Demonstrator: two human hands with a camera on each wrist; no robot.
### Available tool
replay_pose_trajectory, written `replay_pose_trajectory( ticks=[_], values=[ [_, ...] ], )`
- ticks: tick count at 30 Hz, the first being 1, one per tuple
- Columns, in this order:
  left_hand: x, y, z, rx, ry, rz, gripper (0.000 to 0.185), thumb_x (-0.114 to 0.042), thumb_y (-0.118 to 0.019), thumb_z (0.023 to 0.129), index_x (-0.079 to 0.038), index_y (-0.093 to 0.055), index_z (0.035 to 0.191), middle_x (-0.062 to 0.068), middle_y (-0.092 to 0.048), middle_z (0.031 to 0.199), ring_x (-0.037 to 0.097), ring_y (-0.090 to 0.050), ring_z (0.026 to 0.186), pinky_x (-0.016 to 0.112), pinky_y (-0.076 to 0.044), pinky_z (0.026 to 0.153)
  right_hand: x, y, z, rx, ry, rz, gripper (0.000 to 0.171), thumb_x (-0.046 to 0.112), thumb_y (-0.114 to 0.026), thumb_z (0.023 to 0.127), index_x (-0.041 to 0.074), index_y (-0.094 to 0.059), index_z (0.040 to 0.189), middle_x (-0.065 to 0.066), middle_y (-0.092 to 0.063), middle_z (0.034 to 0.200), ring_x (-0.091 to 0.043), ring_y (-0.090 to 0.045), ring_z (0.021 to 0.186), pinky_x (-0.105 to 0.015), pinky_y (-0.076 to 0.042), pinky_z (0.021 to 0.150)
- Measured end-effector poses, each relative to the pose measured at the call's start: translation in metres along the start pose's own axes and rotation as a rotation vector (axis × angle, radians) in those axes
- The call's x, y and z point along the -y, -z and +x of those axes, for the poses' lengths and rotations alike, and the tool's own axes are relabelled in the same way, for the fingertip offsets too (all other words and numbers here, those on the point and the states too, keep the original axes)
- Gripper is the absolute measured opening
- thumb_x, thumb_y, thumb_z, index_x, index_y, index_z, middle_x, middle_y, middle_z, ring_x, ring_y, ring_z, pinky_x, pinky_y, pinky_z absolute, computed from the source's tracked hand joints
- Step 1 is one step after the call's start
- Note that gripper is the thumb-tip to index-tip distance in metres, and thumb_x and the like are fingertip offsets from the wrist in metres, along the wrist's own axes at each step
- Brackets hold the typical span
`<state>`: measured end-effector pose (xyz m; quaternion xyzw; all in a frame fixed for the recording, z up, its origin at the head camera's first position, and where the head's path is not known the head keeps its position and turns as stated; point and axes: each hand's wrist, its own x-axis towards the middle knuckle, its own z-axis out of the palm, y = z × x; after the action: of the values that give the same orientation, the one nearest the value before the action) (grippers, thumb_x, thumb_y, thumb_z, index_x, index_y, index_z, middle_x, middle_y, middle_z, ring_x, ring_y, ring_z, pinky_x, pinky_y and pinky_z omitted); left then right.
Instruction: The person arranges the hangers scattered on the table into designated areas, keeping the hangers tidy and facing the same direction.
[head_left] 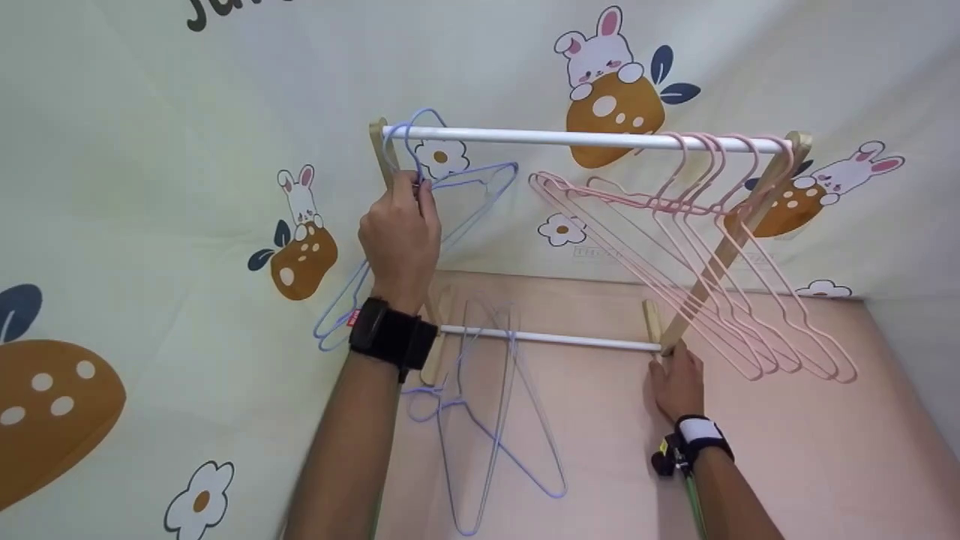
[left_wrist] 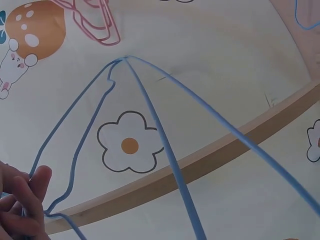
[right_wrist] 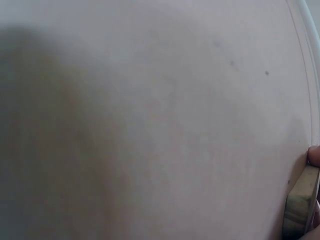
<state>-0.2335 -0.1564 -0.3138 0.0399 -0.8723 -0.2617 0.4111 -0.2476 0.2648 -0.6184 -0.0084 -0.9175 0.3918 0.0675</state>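
At the left end of the white top rail, my left hand pinches blue clothes hangers just under their hooks, which loop over the rail. Their wire triangles spread to both sides of the hand; in the left wrist view a blue hanger crosses in front of a wooden upright, with fingertips at its neck. Low on the right, my right hand grips the wooden foot of the rack, its fingers partly hidden at that view's edge.
Several pink hangers hang at the rail's right end, against the right wooden upright. Other blue hangers lie on the pinkish floor by the lower white bar. A printed cloth stands behind.
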Motion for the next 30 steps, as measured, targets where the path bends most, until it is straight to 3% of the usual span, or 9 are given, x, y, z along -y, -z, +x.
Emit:
replay_pose_trajectory(
  ticks=[4,15,21,26,30],
  values=[
    [0.004,-0.004,-0.003,0.013,0.017,0.02,0.026,-0.019,-0.065,0.113,0.005,-0.073,0.118,0.02,-0.081,0.102,0.035,-0.079,0.082,0.045,-0.06,0.065,-0.004,-0.003,0.0,-0.033,0.04,-0.004,0.028,0.004,-0.062,0.104,-0.007,-0.049,0.127,-0.042,-0.061,0.131,-0.057,-0.039,0.145,-0.064,-0.031,0.121],
    [0.013,-0.01,-0.01,0.016,0.02,0.016,0.026,-0.018,-0.068,0.112,0.005,-0.073,0.121,0.02,-0.081,0.107,0.035,-0.08,0.087,0.042,-0.062,0.069,0.001,-0.001,-0.001,0.0,-0.01,-0.004,0.036,0.006,-0.06,0.106,-0.008,-0.046,0.136,-0.043,-0.055,0.143,-0.055,-0.035,0.15,-0.062,-0.028,0.124],
    [0.015,-0.009,-0.013,0.013,0.006,0.036,0.028,-0.02,-0.071,0.11,0.006,-0.074,0.122,0.02,-0.08,0.111,0.036,-0.08,0.098,0.042,-0.065,0.082,0.002,0.0,0.0,0.007,-0.026,0.0,0.035,0.006,-0.06,0.107,-0.007,-0.046,0.135,-0.043,-0.055,0.143,-0.055,-0.034,0.151,-0.062,-0.028,0.124],
    [0.016,-0.006,-0.017,-0.021,-0.018,0.066,0.03,-0.02,-0.074,0.108,0.006,-0.075,0.122,0.019,-0.081,0.114,0.036,-0.08,0.101,0.043,-0.065,0.088,0.003,0.001,-0.001,0.015,-0.031,0.006,0.034,0.008,-0.06,0.107,-0.007,-0.045,0.134,-0.042,-0.054,0.144,-0.054,-0.033,0.151,-0.063,-0.027,0.124],
    [0.016,-0.003,-0.018,-0.06,-0.06,0.059,0.027,-0.018,-0.073,0.109,0.006,-0.076,0.119,0.02,-0.081,0.111,0.037,-0.08,0.098,0.044,-0.065,0.087,0.001,0.001,0.0,0.031,-0.038,-0.008,0.045,0.009,-0.058,0.108,-0.01,-0.042,0.145,-0.043,-0.052,0.147,-0.054,-0.032,0.152,-0.062,-0.027,0.125]
  ],
)
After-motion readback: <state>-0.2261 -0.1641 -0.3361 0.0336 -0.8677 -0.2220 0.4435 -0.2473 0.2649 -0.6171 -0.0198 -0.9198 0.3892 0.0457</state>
